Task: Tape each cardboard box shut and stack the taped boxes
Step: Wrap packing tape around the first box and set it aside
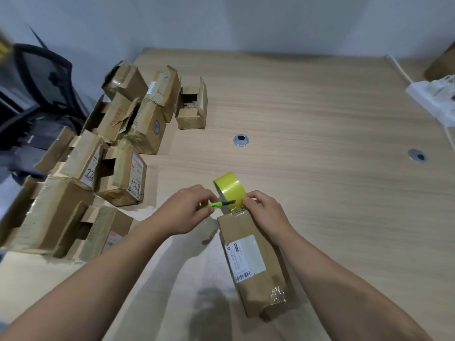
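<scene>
Now left hand (pixel 187 209) grips green cutter (pixel 218 204), blade at yellow tape roll (pixel 230 190); right hand (pixel 264 212) pinches tape w/ fingertips atop box (pixel 253 262) on desk (pixel 320 119).

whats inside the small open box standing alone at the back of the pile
The open box holds some pale crumpled filling, too small to identify. Its front wall hides whatever lies lower down.

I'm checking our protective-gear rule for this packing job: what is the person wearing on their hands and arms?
Nothing shows. The left hand and right hand are bare, with no gloves, and no ring is visible. Both forearms are uncovered from the wrist to the frame's edge: no sleeves, watch or bracelet in view.
</scene>
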Demonstrator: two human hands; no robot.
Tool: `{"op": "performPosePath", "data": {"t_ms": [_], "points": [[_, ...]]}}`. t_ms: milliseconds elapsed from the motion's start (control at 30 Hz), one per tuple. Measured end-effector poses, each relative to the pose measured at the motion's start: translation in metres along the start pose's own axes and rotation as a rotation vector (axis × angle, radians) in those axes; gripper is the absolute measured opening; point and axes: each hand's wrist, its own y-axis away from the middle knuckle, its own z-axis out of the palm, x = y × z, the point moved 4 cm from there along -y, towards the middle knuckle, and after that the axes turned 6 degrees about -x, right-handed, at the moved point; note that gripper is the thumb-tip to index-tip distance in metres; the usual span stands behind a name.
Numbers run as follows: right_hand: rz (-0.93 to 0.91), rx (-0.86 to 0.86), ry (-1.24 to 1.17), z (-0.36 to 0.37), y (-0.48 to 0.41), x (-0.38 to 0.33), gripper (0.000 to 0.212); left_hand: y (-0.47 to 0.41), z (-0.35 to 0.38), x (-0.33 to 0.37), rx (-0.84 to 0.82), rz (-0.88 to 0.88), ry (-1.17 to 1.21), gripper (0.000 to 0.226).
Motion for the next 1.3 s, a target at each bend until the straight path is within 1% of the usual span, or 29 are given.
{"op": "performPosePath", "data": {"t_ms": [67, 100, 167, 233, 467, 667, 800, 967, 1133, 1233, 1300], "points": [[-0.008, 0.010, 0.006, -0.001, -0.001, 0.000, 0.012, -0.004, 0.004, 0.007, -0.101, -0.016, -0.154, 0.033], [-0.014, 0.014, 0.009, -0.001, -0.001, 0.000, 0.012, -0.005, 0.005, 0.009, -0.129, -0.039, -0.219, 0.033], [-0.025, 0.023, 0.019, -0.001, 0.000, -0.001, 0.010, -0.008, 0.006, 0.015, -0.145, -0.062, -0.321, 0.030], [-0.052, 0.034, 0.045, -0.002, -0.001, -0.002, 0.008, -0.010, 0.006, 0.020, -0.158, -0.058, -0.354, 0.031], [-0.183, 0.068, 0.125, -0.004, -0.002, -0.015, 0.014, -0.012, 0.005, 0.020, -0.235, -0.075, -0.303, 0.032], [-0.224, 0.075, 0.142, -0.006, -0.002, -0.017, 0.006, -0.014, 0.002, 0.020, -0.192, -0.088, -0.141, 0.032], [-0.241, 0.097, 0.170, -0.007, -0.004, -0.015, 0.005, -0.016, 0.005, 0.022, -0.179, -0.084, -0.133, 0.033], [-0.245, 0.099, 0.214, -0.007, -0.004, -0.009, 0.007, -0.017, 0.009, 0.017, -0.188, -0.087, -0.150, 0.034], [-0.203, 0.110, 0.163, -0.010, -0.003, -0.004, 0.007, -0.012, 0.014, 0.005, -0.182, -0.096, -0.133, 0.032], [-0.167, 0.120, 0.133, -0.013, -0.002, 0.000, 0.006, -0.002, 0.019, -0.011, -0.181, -0.128, -0.077, 0.028], [-0.155, 0.119, 0.117, -0.014, -0.002, 0.003, 0.006, 0.005, 0.029, -0.024, -0.154, -0.187, -0.036, 0.025]]}}
